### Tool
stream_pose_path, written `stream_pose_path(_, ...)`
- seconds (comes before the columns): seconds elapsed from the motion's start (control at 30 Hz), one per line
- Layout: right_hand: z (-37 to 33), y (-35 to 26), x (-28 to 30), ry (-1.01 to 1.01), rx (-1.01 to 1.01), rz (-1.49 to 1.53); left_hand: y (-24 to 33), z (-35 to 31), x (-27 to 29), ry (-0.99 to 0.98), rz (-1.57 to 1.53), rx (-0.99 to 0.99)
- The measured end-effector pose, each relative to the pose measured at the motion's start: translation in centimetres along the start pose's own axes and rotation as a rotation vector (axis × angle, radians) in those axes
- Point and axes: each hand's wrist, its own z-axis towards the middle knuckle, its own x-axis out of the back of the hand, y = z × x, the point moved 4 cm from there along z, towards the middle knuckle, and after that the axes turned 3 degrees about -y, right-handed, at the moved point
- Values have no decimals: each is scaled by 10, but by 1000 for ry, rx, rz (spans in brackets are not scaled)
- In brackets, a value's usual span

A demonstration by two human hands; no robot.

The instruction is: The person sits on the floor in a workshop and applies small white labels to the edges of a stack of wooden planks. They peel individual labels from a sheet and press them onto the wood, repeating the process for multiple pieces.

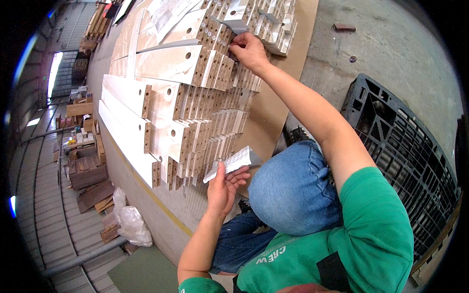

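Note:
Long wooden boards [164,105] with white faces and drilled brown ends lie stacked in front of me. My left hand [223,191] holds a thin white sheet [235,162] with rows of small print, like a label sheet, just short of the stack's near ends. My right hand [250,52] reaches to the upper end of the stack. Its thumb and fingers are pinched together against the drilled board ends. Whatever may be between those fingertips is too small to make out.
A black plastic pallet [400,141] stands to the right on the concrete floor. A brown tube-like piece [344,28] lies at the far right. Brown sheet board [273,105] extends under the stack. Clear plastic wrap [132,222] and wooden boxes [88,168] are at the left.

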Motion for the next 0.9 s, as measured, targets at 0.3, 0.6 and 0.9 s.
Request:
stream_pose_path(0.3,-1,3,15,32,-91,-286,-2,0,3,-5,-16,23)
stream_pose_path(0.6,-2,-5,-4,-232,76,-321,-1,-1,0,-7,5,6)
stream_pose_path(0.9,-44,-30,12,-448,-231,123,1,-3,-1,-23,1,-1)
